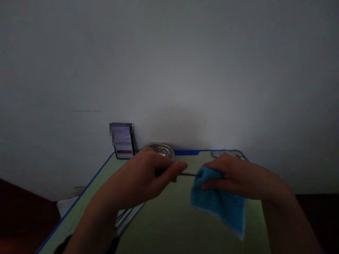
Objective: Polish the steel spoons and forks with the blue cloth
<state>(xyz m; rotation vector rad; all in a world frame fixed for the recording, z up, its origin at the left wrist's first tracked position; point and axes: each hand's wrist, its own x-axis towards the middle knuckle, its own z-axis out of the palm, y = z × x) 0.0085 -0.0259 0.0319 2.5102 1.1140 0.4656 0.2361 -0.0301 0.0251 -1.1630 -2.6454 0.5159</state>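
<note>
My left hand (150, 173) is closed on one end of a thin dark metal rod (188, 174), perhaps a utensil handle; its kind is hidden by my fingers. The other end goes into a blue cloth (219, 204), pinched by my right hand (229, 174). The cloth's loose corner hangs down to the right. Behind my left hand, a shiny metal bowl (169, 151) stands near the wall, partly covered by the hand. Beyond my right hand lie several metal utensils (217, 153), mostly hidden.
A phone (124, 148) leans on the pale wall (169, 63) at the back left. The green table (185, 225) has a blue edge. Under my left forearm lies a pale item with dark thin lines (129, 217). White material (66, 206) shows beyond the left edge.
</note>
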